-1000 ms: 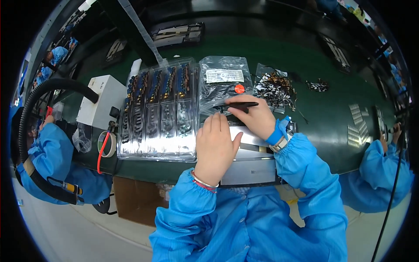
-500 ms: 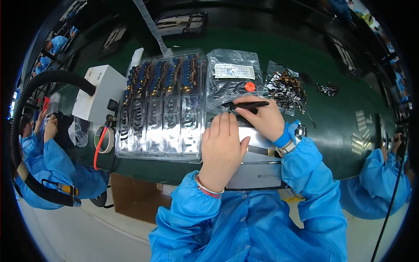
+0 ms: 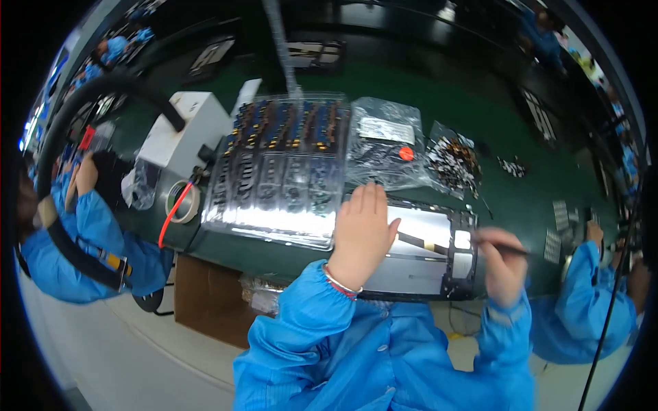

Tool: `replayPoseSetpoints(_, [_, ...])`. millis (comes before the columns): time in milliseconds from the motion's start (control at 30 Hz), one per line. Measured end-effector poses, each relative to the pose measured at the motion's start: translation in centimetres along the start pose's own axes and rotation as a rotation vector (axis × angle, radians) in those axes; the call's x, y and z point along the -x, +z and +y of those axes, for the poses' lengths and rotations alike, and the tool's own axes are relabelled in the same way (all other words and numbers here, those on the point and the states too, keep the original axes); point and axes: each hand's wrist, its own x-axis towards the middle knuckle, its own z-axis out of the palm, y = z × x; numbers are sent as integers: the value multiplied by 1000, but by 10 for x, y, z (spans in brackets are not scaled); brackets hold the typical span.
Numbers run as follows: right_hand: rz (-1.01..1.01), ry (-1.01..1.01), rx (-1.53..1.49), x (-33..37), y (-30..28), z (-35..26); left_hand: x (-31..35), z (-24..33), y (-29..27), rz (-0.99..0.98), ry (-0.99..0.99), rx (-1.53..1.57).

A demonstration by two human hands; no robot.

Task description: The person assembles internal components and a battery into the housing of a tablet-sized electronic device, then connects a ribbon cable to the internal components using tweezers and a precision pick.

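On the left part of a flat, silver-faced device with a black frame point(image 3: 425, 277), my left hand point(image 3: 363, 233) lies flat, its fingers straight and thumb apart. It holds nothing. My right hand point(image 3: 506, 274), smeared by motion, is at the device's right end. Its fingers close round a slim black pen-shaped tool point(image 3: 510, 249), whose exact kind I cannot make out. A dark ribbon strip point(image 3: 416, 241) crosses the silver face, and white and black parts line its right end. The palm hides the device's left part.
A clear tray point(image 3: 274, 229) of small circuit parts stands left, beside a white box point(image 3: 181, 140) with a black hose. Behind the device lie a clear bag point(image 3: 387, 161), a heap of small cables point(image 3: 452, 161) and metal strips point(image 3: 552, 245). Co-workers sit at both sides.
My right hand has swung from the device's far edge to its right end, still with the black tool. My left hand stays flat on the device. The whole view has shifted and tilted.
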Motion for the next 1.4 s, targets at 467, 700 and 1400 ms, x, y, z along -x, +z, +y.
replayPoseSetpoints(467, [-969,1083,-1019,48,348,11,229,-103,-80,822,-933,851])
replayPoseSetpoints(700, [-852,1294,-1086,33,456,25,325,-84,-44,561,-1172,912])
replayPoseSetpoints(1400, [-443,41,-928,36,110,-38,146,-41,-76,278,-567,1115])
